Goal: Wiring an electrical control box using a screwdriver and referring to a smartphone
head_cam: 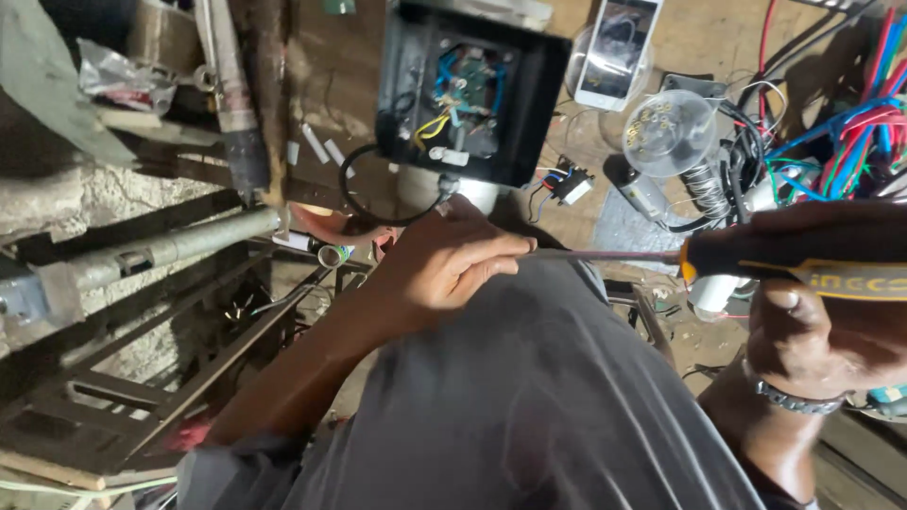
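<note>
My right hand (827, 326) grips the black-and-yellow handle of a long screwdriver (756, 260) that lies level across the view, tip pointing left. My left hand (444, 264) is curled around the tip end of its metal shaft (605, 255), fingers closed on it. Both hands hover above my lap in grey cloth. A metal bracelet sits on my right wrist. Beyond the left hand stands an open black electrical box (472, 90) with blue and yellow wires inside and a black cable looping out of its lower edge.
A phone (619, 47) lies behind the box. A clear round dish with small parts (669, 132), a small connector (572, 184) and a tangle of coloured wires (841, 142) fill the right. Grey pipes (161, 250) and a metal frame (142, 378) stand on the left.
</note>
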